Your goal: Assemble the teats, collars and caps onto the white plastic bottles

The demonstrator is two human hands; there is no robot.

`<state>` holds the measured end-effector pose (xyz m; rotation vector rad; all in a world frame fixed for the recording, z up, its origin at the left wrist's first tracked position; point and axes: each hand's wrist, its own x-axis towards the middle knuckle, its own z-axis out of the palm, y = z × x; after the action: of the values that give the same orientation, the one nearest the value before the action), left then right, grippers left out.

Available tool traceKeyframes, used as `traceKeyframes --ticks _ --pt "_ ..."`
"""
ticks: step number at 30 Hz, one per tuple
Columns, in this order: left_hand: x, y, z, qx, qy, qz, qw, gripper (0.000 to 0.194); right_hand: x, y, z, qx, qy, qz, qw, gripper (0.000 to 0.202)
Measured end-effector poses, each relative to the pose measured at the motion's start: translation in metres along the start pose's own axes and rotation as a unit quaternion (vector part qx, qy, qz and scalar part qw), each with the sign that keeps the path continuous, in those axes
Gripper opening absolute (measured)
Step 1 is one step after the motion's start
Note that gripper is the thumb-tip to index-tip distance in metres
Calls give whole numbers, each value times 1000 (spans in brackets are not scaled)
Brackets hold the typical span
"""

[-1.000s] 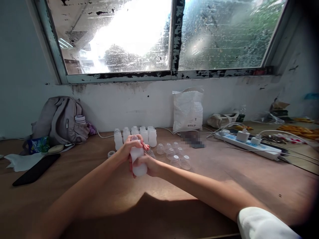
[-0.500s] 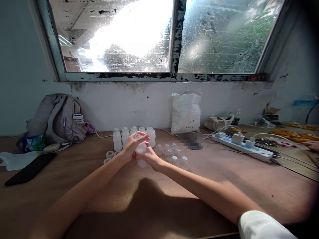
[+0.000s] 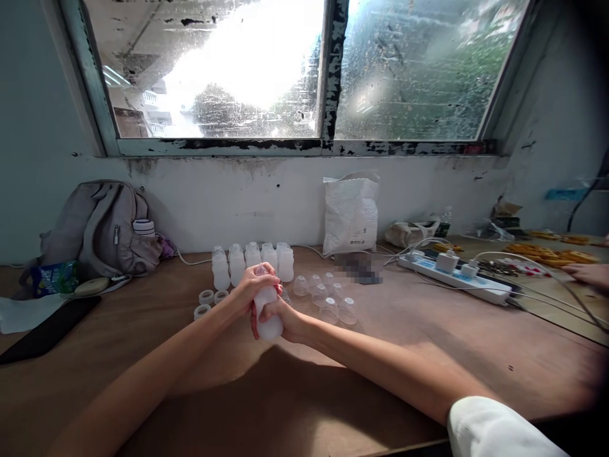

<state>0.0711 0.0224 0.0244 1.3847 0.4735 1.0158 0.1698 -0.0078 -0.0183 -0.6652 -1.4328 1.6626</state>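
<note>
- And here's the bottle [image 3: 270, 327], whitish, right up front, leaning a touch between two hands above the table [image 3: 419, 324]!
- Right grip [image 3: 288, 319], closed firmly round its body, thumb across the front.
- Left grip [image 3: 257, 285], clasped around the upper end, fingers meeting the other hand.
- Just beyond, to the left, pale rings [image 3: 206, 301] lie flat; over on the right, clear domed caps [image 3: 320, 295] stand in a loose cluster.
- Behind them, five white bottles [image 3: 236, 270] line up upright, side by side!
- Far right, past the power strip [image 3: 457, 280], another person's hand [image 3: 590, 274] shows.
- At the wall, a white bag [image 3: 351, 219].
</note>
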Motion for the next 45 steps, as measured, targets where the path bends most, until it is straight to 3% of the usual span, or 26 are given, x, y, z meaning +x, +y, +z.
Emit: traceKeyframes --ticks 4,7,11,15,21,26,29,33,36,38,40,42,44,45 --pt "-3 1 3 -13 -10 -2 1000 10 -2 -1 -10 -6 -36 24 999 17" --pt "-5 4 4 33 -18 14 999 10 -1 1 -13 -25 -40 24 999 13" --pt "-10 1 1 152 -46 67 985 8 2 13 -9 -66 27 -32 997 15" --pt "-16 -14 -6 194 17 120 974 5 7 25 -9 -127 111 -59 984 30" --pt "-26 -34 -8 196 73 152 966 12 4 27 -18 -230 89 -101 964 39" --pt "-34 -40 -7 179 41 140 973 26 -8 27 -24 -332 59 -95 937 10" --pt "-36 -41 -12 189 9 126 974 26 -17 20 -28 -424 22 -83 902 9" --pt "-34 -44 -24 197 -79 63 975 32 -29 -4 -36 -562 -45 -43 825 23" --pt "-33 -46 -31 203 -109 23 973 31 -35 -30 -47 -576 -108 -68 808 26" --pt "-32 -46 -34 218 -97 3 971 30 -32 -48 -59 -578 -81 -94 807 21" --pt "-32 -45 -37 228 -89 -20 969 29 -23 -65 -74 -614 -5 -105 782 20" --pt "-31 -44 -39 223 -84 -24 971 32 -9 -77 -91 -682 65 -87 723 21" --pt "-31 -44 -43 209 -84 -26 974 36 4 -81 -108 -751 86 -19 655 24" --pt "-30 -43 -44 196 -87 -34 976 38 10 -80 -115 -763 85 6 641 27"
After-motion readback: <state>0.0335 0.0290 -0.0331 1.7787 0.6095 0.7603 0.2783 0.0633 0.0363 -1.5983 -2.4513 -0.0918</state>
